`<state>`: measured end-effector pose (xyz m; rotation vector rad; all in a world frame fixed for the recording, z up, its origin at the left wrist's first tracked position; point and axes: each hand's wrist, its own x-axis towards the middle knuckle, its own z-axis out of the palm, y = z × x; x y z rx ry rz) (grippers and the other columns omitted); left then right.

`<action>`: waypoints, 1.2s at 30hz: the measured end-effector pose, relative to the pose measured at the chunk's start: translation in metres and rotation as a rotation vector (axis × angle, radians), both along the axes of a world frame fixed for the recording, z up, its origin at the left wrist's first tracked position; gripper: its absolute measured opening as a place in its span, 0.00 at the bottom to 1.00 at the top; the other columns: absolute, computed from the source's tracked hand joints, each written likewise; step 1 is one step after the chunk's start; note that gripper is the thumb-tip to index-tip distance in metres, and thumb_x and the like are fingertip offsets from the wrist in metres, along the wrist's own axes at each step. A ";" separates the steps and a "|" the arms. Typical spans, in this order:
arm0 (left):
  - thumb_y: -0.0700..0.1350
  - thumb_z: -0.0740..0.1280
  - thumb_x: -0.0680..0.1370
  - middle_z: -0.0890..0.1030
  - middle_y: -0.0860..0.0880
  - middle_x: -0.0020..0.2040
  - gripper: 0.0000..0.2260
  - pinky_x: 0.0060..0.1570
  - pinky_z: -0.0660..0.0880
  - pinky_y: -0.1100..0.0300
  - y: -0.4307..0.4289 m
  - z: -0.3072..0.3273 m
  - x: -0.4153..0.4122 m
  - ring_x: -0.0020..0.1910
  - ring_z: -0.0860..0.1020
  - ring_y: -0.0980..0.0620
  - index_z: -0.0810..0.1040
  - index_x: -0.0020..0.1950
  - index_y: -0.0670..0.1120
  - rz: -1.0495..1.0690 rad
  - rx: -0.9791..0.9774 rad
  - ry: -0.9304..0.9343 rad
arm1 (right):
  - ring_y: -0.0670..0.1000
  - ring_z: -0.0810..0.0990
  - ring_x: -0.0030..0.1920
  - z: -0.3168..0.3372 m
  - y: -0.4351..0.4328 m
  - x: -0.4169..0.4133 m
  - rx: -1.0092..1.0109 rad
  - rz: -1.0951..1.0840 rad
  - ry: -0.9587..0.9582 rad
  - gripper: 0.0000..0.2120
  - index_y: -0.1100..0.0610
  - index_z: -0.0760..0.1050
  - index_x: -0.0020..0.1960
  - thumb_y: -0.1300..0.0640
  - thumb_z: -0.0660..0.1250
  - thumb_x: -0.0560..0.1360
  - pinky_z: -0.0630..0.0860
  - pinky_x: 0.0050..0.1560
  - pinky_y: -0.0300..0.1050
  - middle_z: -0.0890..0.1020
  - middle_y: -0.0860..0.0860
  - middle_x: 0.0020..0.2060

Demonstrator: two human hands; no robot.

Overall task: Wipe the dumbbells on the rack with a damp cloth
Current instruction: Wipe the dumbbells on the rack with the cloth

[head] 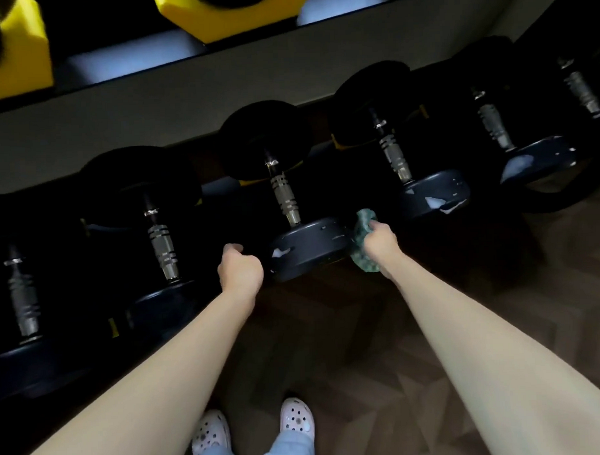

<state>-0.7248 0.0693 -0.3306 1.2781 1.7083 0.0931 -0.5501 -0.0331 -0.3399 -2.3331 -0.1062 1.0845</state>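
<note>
Standing at the two-tier rack [123, 77], I face its lower row of black dumbbells [159, 239], which lie side by side with their handles pointing toward me, above a dark wood-patterned floor [363, 327]. Yellow cradles [199, 16] line the upper tier, blurred at the top of the view. The middle dumbbell [309, 247] lies directly ahead of me: two thick round black heads joined by a chrome handle [284, 200] with knurled sections and grooved rings. Its near head overhangs the front of the rack, with pale patches [280, 252] showing along its edge; similar marks show on the two heads to the right. My right hand [380, 239] grips a bunched, mottled green cloth [360, 252] and holds it against the right side of that near head. My left hand [240, 272] is curled into a loose fist just left of the same head, apart from it. My pale clogs [296, 416] stand on the floor below.
</note>
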 end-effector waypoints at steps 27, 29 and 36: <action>0.32 0.53 0.77 0.70 0.39 0.66 0.24 0.62 0.72 0.47 -0.005 0.015 -0.025 0.64 0.72 0.42 0.59 0.71 0.46 0.107 -0.176 -0.205 | 0.51 0.56 0.75 0.052 0.020 -0.112 0.355 0.256 -0.317 0.21 0.58 0.70 0.69 0.70 0.51 0.79 0.50 0.72 0.40 0.63 0.51 0.73; 0.31 0.53 0.76 0.70 0.38 0.66 0.24 0.62 0.73 0.46 -0.001 0.022 -0.034 0.63 0.72 0.41 0.59 0.71 0.46 0.125 -0.142 -0.220 | 0.51 0.54 0.76 0.051 0.026 -0.123 0.387 0.326 -0.289 0.21 0.60 0.67 0.70 0.69 0.51 0.80 0.46 0.72 0.39 0.63 0.52 0.73; 0.31 0.52 0.74 0.73 0.37 0.61 0.22 0.61 0.73 0.46 0.017 0.034 -0.059 0.59 0.75 0.41 0.63 0.67 0.44 0.127 -0.050 -0.236 | 0.60 0.73 0.60 0.013 0.038 -0.160 0.165 0.920 -0.198 0.16 0.62 0.72 0.62 0.68 0.55 0.76 0.70 0.62 0.51 0.76 0.60 0.59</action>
